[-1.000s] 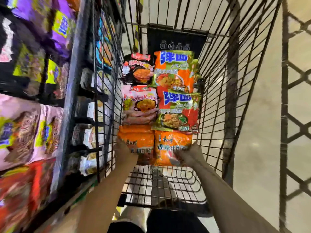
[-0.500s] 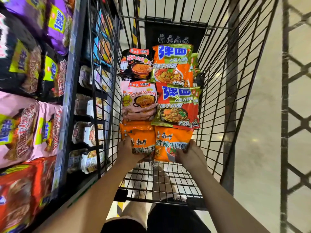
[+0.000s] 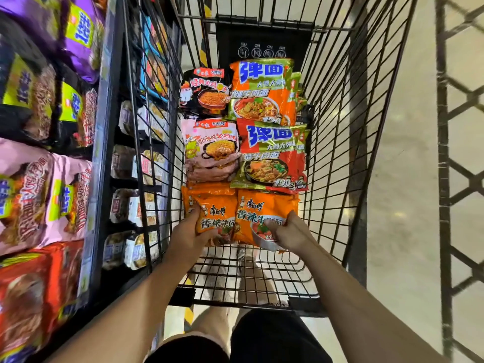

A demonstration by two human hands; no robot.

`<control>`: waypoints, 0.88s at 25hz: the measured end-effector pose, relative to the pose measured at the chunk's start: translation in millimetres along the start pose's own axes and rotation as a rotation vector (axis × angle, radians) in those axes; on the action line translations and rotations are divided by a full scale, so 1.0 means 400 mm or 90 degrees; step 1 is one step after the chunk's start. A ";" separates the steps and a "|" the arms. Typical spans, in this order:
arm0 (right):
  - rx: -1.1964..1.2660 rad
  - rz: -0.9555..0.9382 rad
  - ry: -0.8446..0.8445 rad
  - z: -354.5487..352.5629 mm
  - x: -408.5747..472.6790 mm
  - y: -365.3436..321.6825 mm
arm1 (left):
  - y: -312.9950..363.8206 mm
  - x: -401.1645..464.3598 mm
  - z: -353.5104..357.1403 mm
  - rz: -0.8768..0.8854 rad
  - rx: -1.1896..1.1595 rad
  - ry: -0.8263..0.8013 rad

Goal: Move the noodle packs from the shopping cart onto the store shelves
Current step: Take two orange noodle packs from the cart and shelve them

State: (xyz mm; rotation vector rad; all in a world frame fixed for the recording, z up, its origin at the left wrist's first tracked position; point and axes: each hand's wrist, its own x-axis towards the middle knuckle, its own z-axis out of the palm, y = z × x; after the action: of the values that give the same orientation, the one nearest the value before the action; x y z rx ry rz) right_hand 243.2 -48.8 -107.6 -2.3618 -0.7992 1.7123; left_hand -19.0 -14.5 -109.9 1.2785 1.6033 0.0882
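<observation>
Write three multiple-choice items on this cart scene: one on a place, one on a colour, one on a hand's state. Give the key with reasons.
1. Where does the pink noodle pack lie in the shopping cart?
A. Right of the red packs
B. Between the black noodle pack and the left orange noodle pack
C. On the floor

2. What colour are the two packs being gripped?
A. Orange
B. Purple
C. Blue

3. What is the right hand doing?
A. Hanging idle
B. Resting on the cart's rim
C. Gripping the right orange noodle pack

Key: 1 B, it sits in the left column between them. 2 A, both are orange. 3 C, its fingers curl round the pack, as the left hand does on its own.
</observation>
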 end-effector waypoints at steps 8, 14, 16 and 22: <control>0.033 -0.170 0.027 -0.117 -0.160 -0.059 | 0.154 -0.074 -0.104 0.059 0.038 0.017; 0.080 -0.287 0.126 -0.265 -0.472 -0.201 | 0.335 -0.252 -0.304 0.214 -0.049 0.073; 0.092 -0.336 0.158 -0.311 -0.588 -0.247 | 0.413 -0.338 -0.366 0.279 -0.119 0.097; 0.123 -0.512 0.217 -0.418 -0.970 -0.345 | 0.583 -0.643 -0.521 0.450 -0.213 0.151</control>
State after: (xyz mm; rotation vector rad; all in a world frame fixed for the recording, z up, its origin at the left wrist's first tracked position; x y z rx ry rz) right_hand 261.7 -81.5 335.1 -1.7506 -1.2169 0.9736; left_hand -40.9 -2.4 294.1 1.5419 1.1836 0.9351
